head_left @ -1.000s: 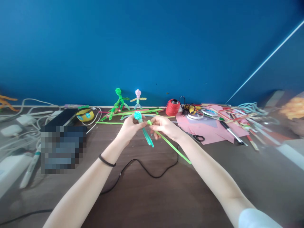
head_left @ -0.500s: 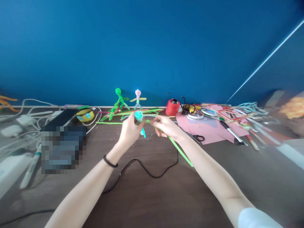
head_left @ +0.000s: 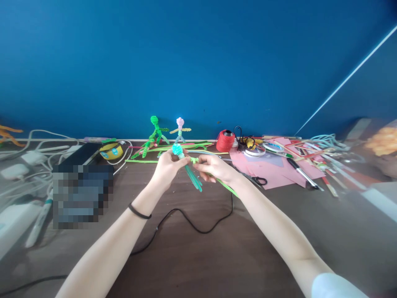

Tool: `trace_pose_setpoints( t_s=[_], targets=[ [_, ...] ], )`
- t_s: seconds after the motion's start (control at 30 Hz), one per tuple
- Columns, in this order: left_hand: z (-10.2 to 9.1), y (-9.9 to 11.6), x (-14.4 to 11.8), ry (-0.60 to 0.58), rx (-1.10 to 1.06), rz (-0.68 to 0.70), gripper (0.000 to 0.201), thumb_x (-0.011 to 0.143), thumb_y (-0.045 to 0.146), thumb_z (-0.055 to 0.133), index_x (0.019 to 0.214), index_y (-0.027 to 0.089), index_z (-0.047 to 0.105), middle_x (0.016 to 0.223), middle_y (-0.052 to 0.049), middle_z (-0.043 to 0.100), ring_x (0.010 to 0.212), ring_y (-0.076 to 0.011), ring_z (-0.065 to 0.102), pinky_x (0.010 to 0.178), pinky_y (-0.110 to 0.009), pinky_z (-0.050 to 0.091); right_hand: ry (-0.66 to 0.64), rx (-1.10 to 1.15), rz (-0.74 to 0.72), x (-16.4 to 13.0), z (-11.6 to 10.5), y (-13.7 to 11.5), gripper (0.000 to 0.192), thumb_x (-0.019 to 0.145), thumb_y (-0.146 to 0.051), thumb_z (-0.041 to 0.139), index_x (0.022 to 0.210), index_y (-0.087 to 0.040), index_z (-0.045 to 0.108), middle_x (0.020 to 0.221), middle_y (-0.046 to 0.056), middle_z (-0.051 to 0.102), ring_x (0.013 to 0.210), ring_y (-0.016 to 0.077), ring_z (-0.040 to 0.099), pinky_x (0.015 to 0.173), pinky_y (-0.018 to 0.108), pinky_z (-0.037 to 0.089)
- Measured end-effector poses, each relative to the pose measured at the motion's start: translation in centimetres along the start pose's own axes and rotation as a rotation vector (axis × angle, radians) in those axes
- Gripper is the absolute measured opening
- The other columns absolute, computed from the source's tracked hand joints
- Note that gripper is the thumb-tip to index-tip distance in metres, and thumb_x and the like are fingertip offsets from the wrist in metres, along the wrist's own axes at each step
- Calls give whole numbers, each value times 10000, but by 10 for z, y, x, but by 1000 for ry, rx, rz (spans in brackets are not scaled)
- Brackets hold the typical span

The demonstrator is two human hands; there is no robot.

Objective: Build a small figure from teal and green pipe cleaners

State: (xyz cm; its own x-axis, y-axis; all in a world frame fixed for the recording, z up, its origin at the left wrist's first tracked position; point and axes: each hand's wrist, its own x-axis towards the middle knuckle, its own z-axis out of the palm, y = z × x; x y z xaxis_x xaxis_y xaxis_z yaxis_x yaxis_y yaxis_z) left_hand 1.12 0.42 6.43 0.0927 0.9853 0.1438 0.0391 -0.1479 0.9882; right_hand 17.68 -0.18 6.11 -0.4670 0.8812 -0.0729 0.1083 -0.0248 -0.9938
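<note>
My left hand [head_left: 166,167] pinches a teal pipe-cleaner figure [head_left: 186,166] just under its coiled head, with two teal strands hanging down to the right. My right hand [head_left: 214,167] grips a lime green pipe cleaner [head_left: 227,187] whose near end meets the teal figure at its neck, while the free end trails down along my forearm. Both hands are raised above the brown desk [head_left: 198,244]. A black band sits on my left wrist.
Two finished pipe-cleaner figures, green [head_left: 154,133] and pink-headed [head_left: 180,129], stand by the blue wall. Loose pipe cleaners [head_left: 173,147], a red thread spool [head_left: 225,140], pink paper [head_left: 273,167], scissors [head_left: 258,180] and a pen [head_left: 300,172] lie right. Cables and chargers [head_left: 27,159] crowd the left; a black cord [head_left: 186,219] crosses below.
The teal figure's strands, tucked behind my left hand half a second ago, hang down in view again. The green pipe cleaner's free end has drawn in closer to my right forearm.
</note>
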Motion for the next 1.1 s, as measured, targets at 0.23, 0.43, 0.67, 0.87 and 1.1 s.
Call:
trace_pose_setpoints(
  t_s=[0.23, 0.43, 0.67, 0.87, 1.1],
  targets=[
    [-7, 6, 1, -184, -85, -134, 287, 548, 263, 736, 771, 140, 603, 626, 3, 595, 589, -130, 572, 593, -266, 433, 15, -159, -37, -3, -8, -5, 276, 682, -385, 664, 731, -142, 544, 458, -40, 553, 314, 30, 366, 330, 160, 255],
    [-11, 11, 0, -314, -7, -124, 255, 541, 238, 738, 744, 142, 619, 652, -5, 611, 615, -139, 586, 633, -283, 468, -15, -344, -44, -8, -10, -10, 208, 728, -319, 593, 739, -120, 652, 568, 5, 615, 354, 34, 375, 366, 181, 300],
    [-9, 10, -1, -365, 103, -110, 232, 535, 233, 714, 726, 157, 606, 652, -8, 612, 631, -159, 593, 631, -312, 508, -62, -442, -53, -9, -20, -9, 168, 714, -217, 557, 779, -148, 697, 684, 22, 658, 496, 78, 483, 470, 199, 397],
    [-7, 4, -1, -343, 223, -57, 194, 561, 247, 682, 712, 165, 592, 667, -2, 603, 652, -162, 585, 613, -288, 485, 140, -729, -121, -10, -18, -9, 122, 727, -247, 579, 707, -170, 671, 617, 5, 598, 504, 95, 476, 496, 225, 332],
    [-7, -1, -1, -140, 415, 88, 150, 609, 273, 620, 711, 168, 587, 647, 7, 591, 600, -142, 531, 582, -272, 419, 296, -733, -281, -12, -5, -12, 131, 761, -248, 564, 672, -166, 613, 646, 23, 621, 573, 123, 513, 569, 248, 356]
  ],
)
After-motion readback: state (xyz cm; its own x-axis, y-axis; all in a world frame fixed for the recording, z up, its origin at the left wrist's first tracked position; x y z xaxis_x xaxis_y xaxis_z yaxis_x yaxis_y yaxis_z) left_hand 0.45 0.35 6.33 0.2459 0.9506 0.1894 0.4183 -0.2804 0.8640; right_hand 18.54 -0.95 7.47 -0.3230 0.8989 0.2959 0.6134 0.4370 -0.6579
